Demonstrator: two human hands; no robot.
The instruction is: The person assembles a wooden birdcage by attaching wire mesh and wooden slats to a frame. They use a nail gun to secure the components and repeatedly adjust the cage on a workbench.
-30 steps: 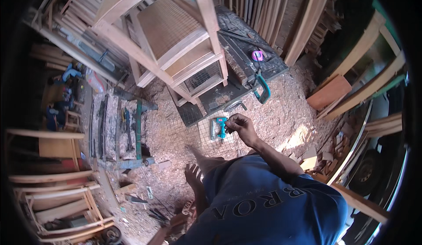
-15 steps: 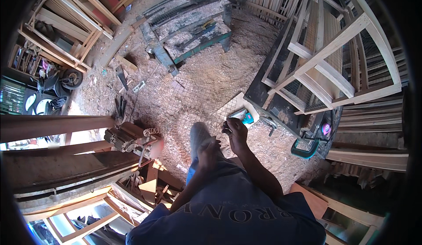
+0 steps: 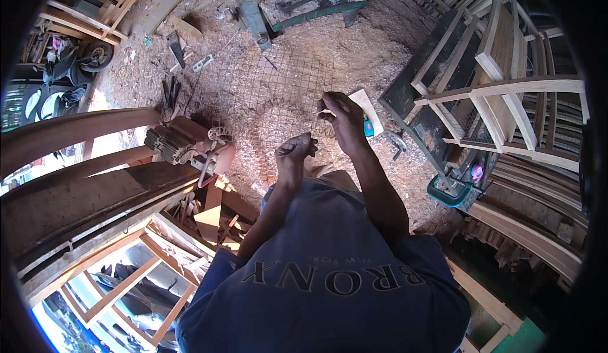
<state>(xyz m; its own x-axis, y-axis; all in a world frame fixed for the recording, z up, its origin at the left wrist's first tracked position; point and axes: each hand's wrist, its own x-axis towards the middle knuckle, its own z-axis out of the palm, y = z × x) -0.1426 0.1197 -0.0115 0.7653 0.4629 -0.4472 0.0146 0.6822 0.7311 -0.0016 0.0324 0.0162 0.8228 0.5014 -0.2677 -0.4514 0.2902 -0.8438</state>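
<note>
Around you, the floor point(image 3: 386, 43) is strewn with pale wood shavings. On your right stands the dark surface point(image 3: 402, 93), its long edge slanting toward you. It carries a curved wooden frame point(image 3: 525, 86) with mesh-covered sides, probably set up there to bring its joints within reach. Ahead, a low metal stand point(image 3: 310, 15) rests on the floor. To your left sits a red air compressor point(image 3: 190, 147), likely parked aside so that it stays out from underfoot.

The wire mesh point(image 3: 278, 77) spreads in front of your hands, left of the surface's long edge; you see the floor through its squares, so whether it hangs clear or brushes the shavings cannot be told. Your right hand point(image 3: 344, 115) has its grip pinched, apparently on the mesh's right edge, which would steady such a floppy sheet. Your left hand point(image 3: 292, 157) curls just beside the mesh's near side; its palm is hidden, so you cannot tell whether that grip is closed on anything.

A brownish coiled hose point(image 3: 258, 157) loops over the floor. By the surface's long edge, a white board point(image 3: 373, 109) lies beneath a teal power tool point(image 3: 368, 127), perhaps to keep it off the shavings; your right wrist partly covers the tool. At the surface's near corner hangs a teal C-clamp point(image 3: 449, 196), with a small purple disc point(image 3: 476, 172) beside it.
</note>
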